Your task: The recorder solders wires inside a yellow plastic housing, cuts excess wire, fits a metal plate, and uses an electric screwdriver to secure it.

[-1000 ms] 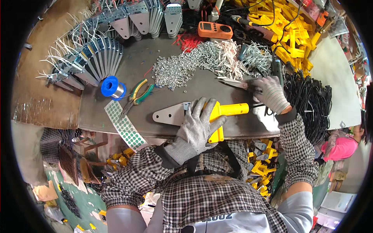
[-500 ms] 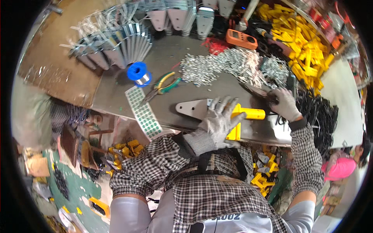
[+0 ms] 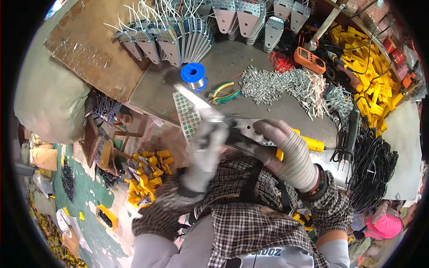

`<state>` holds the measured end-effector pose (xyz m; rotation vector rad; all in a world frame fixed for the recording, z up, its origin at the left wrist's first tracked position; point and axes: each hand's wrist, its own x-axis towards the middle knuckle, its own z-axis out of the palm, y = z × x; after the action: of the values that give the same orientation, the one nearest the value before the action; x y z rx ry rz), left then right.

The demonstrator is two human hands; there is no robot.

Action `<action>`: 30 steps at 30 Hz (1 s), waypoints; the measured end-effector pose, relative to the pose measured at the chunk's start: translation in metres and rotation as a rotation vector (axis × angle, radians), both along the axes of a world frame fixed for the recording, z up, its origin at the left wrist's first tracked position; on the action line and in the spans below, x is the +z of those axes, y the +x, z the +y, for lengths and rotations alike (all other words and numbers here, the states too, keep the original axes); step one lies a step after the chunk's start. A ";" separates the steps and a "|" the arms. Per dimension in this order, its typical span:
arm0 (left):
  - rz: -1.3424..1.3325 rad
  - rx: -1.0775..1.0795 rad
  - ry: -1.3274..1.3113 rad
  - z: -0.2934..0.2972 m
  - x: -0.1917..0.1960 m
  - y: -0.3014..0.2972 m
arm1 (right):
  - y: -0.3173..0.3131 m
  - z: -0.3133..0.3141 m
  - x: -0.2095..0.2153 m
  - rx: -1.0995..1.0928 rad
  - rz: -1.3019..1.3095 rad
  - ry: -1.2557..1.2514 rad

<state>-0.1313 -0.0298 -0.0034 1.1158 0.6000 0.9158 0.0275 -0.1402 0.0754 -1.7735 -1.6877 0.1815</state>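
Observation:
Both my gloved hands are at the front edge of the grey metal worktop (image 3: 232, 62). My right hand (image 3: 290, 154) curls over one end of a long grey metal plate (image 3: 248, 130) where a yellow plastic part (image 3: 308, 144) juts out to the right. My left hand (image 3: 208, 143) is blurred by motion and grips the same plate nearer its middle. The plate's pointed far end (image 3: 187, 94) smears up and left toward a blue spool of wire (image 3: 193, 75). A perforated green strip (image 3: 187, 117) lies just beside my left hand.
Green-handled pliers (image 3: 223, 93) and a heap of small silver screws (image 3: 277, 85) lie behind the plate. Stacked metal brackets with white wires (image 3: 174, 38) line the back. An orange meter (image 3: 309, 60), yellow plastic parts (image 3: 366, 67) and black cable bundles (image 3: 373, 165) are on the right.
My right hand came left from the screw pile onto the plate's yellow end. My left hand slid left along the plate, and the plate's pointed end swung up and left.

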 end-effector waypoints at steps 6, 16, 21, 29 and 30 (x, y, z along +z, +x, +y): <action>0.563 -0.082 -0.020 0.136 0.006 -0.118 | 0.005 0.090 -0.041 0.217 -0.406 -0.039; 1.175 0.503 1.144 0.184 -0.015 -0.058 | -0.037 0.160 -0.111 0.379 -0.781 -0.205; 0.697 0.231 0.982 0.119 0.013 -0.004 | 0.009 0.101 -0.057 0.074 -0.325 -0.141; 0.591 -0.473 1.259 0.049 0.026 0.181 | 0.167 0.011 -0.096 -0.596 -0.331 -0.291; 0.762 -0.589 1.239 0.048 0.025 0.206 | 0.168 0.006 -0.098 -0.595 -0.323 -0.295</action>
<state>0.0747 0.0181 0.0217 2.6435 0.1953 0.2251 0.1958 -0.1342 -0.0226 -2.5575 -1.3011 -0.1367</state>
